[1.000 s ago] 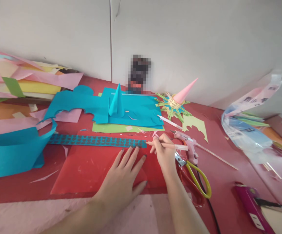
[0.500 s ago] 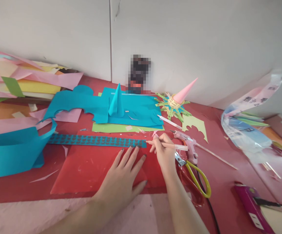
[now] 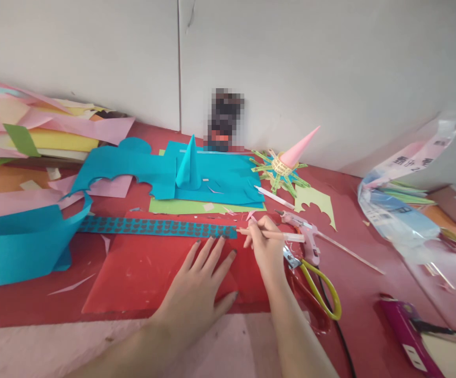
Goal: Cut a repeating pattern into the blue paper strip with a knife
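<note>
A long blue paper strip (image 3: 145,227) covered in rows of dark curved marks lies across a red sheet (image 3: 133,278). My left hand (image 3: 198,278) rests flat on the red sheet, fingers spread, with fingertips at the strip's lower edge. Gripped in my right hand (image 3: 267,249) is a pale pink marker pen (image 3: 293,237), its tip at the right end of the strip. A small pink paper piece (image 3: 251,216) shows just above my right fingers. Scissors with yellow handles (image 3: 322,294) and a pink glue gun (image 3: 310,239) lie right of that hand.
Behind the strip stand a blue paper cone (image 3: 189,170) on blue sheets and a pink cone (image 3: 298,149) on a green spiky base. Another marker (image 3: 275,198) lies nearby. Coloured paper is piled at left (image 3: 62,139). A purple power strip (image 3: 406,331) sits at lower right.
My right hand and the marker have shifted very slightly at the strip's right end. My left hand stays where it was.
</note>
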The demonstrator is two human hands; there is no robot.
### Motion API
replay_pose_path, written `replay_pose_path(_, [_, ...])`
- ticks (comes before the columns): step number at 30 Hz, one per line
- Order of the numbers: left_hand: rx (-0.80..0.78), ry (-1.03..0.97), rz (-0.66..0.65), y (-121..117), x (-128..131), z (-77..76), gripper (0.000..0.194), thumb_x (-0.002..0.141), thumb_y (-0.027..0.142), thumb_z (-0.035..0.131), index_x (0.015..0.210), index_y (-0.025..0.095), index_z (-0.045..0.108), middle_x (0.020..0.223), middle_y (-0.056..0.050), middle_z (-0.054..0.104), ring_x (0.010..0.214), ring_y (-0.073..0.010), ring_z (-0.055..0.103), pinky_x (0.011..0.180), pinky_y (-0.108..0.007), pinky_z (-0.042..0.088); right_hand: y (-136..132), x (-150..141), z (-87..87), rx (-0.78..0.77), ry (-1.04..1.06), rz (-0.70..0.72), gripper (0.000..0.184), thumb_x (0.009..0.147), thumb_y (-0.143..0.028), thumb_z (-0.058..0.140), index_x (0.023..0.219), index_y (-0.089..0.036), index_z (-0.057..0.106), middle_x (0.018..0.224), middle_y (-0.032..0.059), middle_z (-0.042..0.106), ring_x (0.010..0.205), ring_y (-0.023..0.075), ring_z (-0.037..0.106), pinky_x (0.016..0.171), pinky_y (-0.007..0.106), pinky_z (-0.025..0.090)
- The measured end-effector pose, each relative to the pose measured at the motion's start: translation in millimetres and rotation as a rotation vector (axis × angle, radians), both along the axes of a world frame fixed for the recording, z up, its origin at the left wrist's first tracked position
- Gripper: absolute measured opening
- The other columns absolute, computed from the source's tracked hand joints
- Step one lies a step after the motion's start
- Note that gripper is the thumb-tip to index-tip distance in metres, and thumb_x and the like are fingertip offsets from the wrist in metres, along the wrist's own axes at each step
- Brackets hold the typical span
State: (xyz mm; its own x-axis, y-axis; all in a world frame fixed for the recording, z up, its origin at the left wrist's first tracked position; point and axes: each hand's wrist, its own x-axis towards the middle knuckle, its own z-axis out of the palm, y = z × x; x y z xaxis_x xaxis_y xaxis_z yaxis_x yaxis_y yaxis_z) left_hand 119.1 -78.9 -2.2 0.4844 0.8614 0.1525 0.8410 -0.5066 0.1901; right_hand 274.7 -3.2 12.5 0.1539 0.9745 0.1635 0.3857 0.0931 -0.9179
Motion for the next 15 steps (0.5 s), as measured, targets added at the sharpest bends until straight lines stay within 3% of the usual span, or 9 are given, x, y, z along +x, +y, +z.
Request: replay_pose_path(15, [-0.01,-0.007,0.004,-0.2,-0.8,-0.1,0.056,0.09,0.052,0.033,0.137,0.023,0.038,0.145,-0.009,0.034,0.132,-0.0297,0.031,0.106,-0.047,0.024,1.2,1.3,-2.1,-0.011,-0.003,0.031,0.03,0.083,-0.026,0.052,0.057,-0.024,0.038,0.037,-0.0058,0.051,0.063,0.0206,0.07,0.053,0.023,0.045])
